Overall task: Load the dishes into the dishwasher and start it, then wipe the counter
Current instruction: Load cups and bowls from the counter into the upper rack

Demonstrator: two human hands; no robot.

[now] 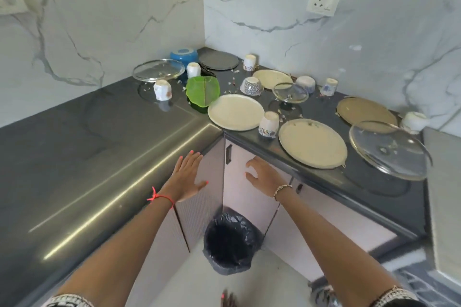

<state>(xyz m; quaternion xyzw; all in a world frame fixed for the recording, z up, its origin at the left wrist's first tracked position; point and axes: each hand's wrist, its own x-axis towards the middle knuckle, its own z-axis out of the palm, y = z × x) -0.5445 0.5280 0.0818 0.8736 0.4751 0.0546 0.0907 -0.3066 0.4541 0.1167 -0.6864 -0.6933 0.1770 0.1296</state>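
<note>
View from the head, facing the inner corner of an L-shaped counter (99, 132). Both hands are empty and held out in front of the cabinet doors (237, 209), below the level of the counter's front edge. The left hand (188, 177) is flat with its fingers straight and spread. The right hand (264, 177) has its fingers loosely curled round nothing. The dishes to be loaded all lie ahead of and above the hands, spread over the right-hand run of the counter and into the corner. The governing relation is this: the corner plate (235, 112) lies straight ahead, about midway between the two hands, while the front plate (313, 143) lies ahead and to the right, its near rim close to the counter's edge and plainly nearer the right hand than the left. A cup (269, 123) stands between these two plates, just beside both. A glass lid (389, 149) lies farther right, and a green leaf-shaped dish (203, 91) farther back, touching or overlapping the corner plate's far rim. The plates are round and so offer no long axis to align with; approach is probably decided by the rim that faces the person. The right hand appears better placed for the first lift. A lined bin (229, 239) stands on the floor below the hands. No dishwasher is in view.
</note>
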